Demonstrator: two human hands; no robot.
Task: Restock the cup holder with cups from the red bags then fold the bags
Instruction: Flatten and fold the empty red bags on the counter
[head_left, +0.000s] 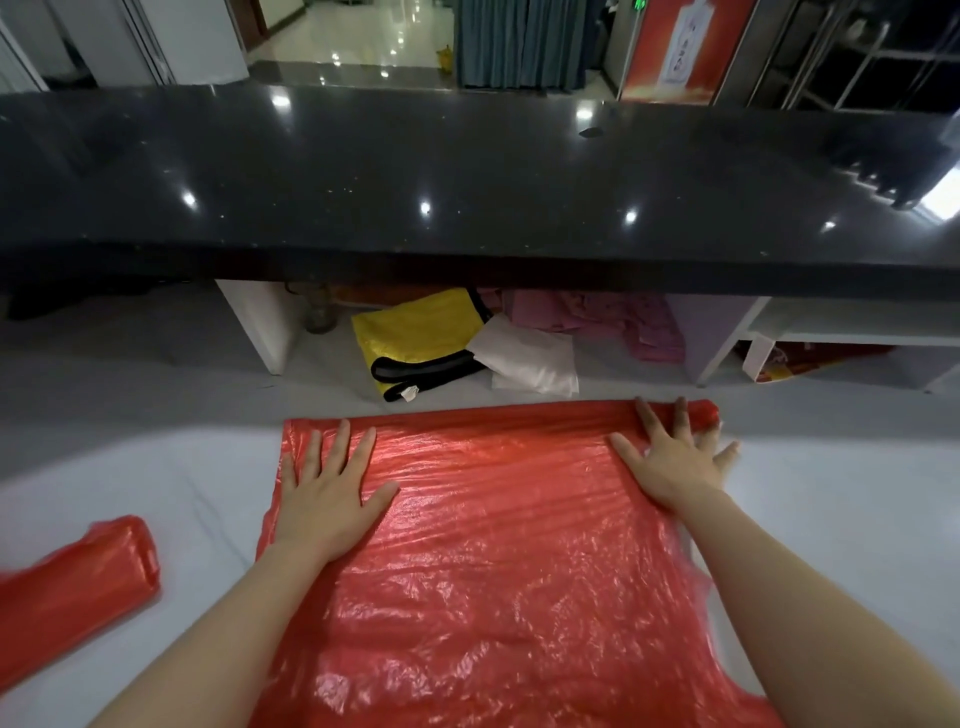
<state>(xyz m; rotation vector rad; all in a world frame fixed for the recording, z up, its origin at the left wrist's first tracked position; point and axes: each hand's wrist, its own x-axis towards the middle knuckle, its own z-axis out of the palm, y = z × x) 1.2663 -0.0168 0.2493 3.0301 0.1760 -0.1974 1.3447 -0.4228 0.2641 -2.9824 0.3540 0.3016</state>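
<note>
A large red plastic bag (498, 545) lies spread flat on the white counter (156, 478) in front of me. My left hand (332, 493) presses flat on its far left part, fingers straight and spread. Near the bag's far right corner, my right hand (675, 457) rests flat with its fingers fanned out. A second red bag (78, 587), rolled or bunched up, lies at the left edge of the counter. No cups or cup holder are in view.
A raised black stone countertop (467, 182) runs across behind the white counter. Under it sit a yellow bag with black straps (415, 338), a white plastic bag (530, 358) and pink cloth (623, 317). White shelf dividers (265, 327) stand beneath.
</note>
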